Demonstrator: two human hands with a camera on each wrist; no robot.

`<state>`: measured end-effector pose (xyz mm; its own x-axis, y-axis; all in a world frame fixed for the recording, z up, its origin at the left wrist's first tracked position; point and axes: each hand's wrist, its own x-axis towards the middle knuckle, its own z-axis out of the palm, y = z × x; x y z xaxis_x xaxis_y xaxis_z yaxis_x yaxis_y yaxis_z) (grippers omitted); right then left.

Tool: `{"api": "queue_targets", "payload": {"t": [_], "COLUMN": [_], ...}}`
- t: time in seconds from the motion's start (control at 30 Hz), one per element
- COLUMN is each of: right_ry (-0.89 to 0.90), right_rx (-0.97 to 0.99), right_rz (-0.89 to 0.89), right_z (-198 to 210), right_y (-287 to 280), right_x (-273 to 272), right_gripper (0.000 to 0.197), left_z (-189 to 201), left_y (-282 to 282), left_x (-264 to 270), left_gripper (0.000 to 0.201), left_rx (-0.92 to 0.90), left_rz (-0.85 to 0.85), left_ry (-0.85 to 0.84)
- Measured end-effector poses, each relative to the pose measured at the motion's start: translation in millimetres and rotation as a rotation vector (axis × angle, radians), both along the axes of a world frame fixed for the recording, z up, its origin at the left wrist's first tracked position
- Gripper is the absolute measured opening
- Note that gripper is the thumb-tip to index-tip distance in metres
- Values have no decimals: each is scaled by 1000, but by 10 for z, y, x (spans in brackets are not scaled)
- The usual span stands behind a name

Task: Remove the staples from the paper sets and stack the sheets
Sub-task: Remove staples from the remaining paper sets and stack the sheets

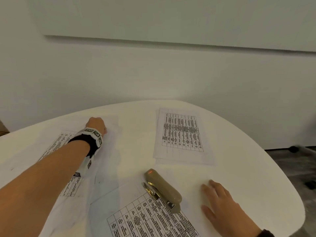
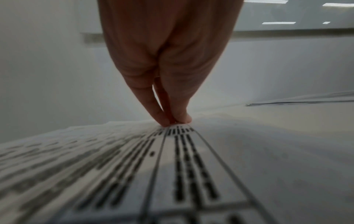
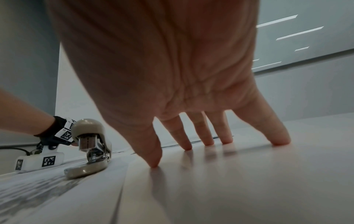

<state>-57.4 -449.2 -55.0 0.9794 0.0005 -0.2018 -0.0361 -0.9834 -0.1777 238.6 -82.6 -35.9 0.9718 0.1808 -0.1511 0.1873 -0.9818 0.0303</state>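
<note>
Nearest, a printed sheet (image 1: 150, 218) lies under the beige stapler (image 1: 163, 189); right of it the right hand (image 1: 224, 205) rests on the table (image 1: 248, 168), fingers (image 3: 206, 133) spread. Far left, the left hand (image 1: 95, 124) pinches a paper set (image 2: 134, 159) at its far edge; another set (image 1: 181, 134) lies far right

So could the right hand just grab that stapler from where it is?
Probably yes. The right hand rests open on the table just beside the stapler, with only bare tabletop between them.
</note>
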Motion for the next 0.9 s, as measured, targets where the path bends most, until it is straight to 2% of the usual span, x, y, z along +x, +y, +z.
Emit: {"api": "queue_targets", "payload": {"t": [0.1,0.27,0.43,0.5,0.57,0.6,0.7,0.9], "right_ry": [3,55,48,90,0,48,9,85], "right_rx": [8,-39,-79,-115,-173,-208,-102,12], "right_rz": [-7,-10,-40,-34,-57,-57,-12,12], "right_z": [0,30,-8,-10,-159,-92,45,41], "right_y": [10,-9,36,-19,-68,-36,23,-33], "right_x": [14,20,23,-6,45,37,21,39], "right_gripper": [62,60,59,66,78,79,57,55], "left_z": [32,27,-44,-47,-52,-56,-41,-11], "left_y": [-49,-173,-107,-95,-88,-79,-34,147], "left_x": [5,-85,-94,-96,-108,-123,-215,-728], "left_gripper": [24,23,24,24,25,25,24,22], "left_rx": [16,86,51,42,46,45,21,-105], "left_rz": [7,9,13,19,17,13,4,-176], "left_ry": [1,-36,-96,-93,-64,-57,-69,-131]}}
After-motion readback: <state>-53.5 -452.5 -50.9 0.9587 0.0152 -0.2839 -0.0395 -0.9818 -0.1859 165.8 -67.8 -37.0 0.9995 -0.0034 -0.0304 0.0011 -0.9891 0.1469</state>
